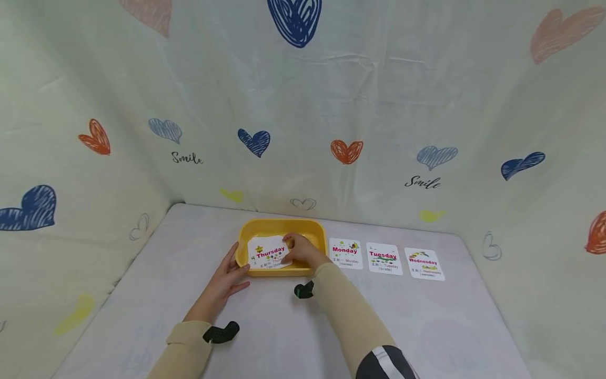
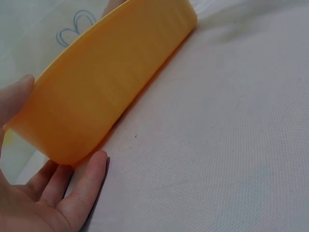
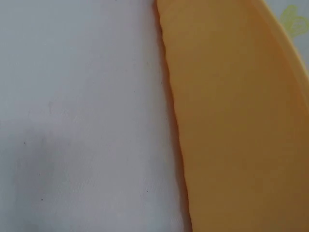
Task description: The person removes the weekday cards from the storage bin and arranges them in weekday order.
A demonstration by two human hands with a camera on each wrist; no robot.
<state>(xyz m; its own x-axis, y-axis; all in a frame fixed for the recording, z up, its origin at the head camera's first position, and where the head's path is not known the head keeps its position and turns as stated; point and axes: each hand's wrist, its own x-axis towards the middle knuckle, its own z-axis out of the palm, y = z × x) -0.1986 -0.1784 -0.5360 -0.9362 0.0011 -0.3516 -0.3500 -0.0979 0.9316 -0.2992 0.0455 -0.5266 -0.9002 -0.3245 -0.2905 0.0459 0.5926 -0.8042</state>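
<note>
A yellow plastic tray (image 1: 279,273) stands on the white table, with a white card reading Thursday (image 1: 267,251) in it. My left hand (image 1: 219,284) holds the tray's left end. In the left wrist view its thumb (image 2: 17,96) lies at the rim and the other fingers (image 2: 87,188) reach around the foot of the yellow wall (image 2: 96,92). Inside the tray, my right hand (image 1: 304,251) pinches the Thursday card at its right edge. The right wrist view shows only the tray's outer side (image 3: 236,125) and the tabletop; that hand is out of its frame.
Right of the tray, a Monday card (image 1: 346,253), a Tuesday card (image 1: 384,259) and a Wednesday card (image 1: 424,264) lie face up in a row. Behind the table (image 1: 265,326) hangs a pale cloth (image 1: 293,100) printed with hearts, which also covers the sides.
</note>
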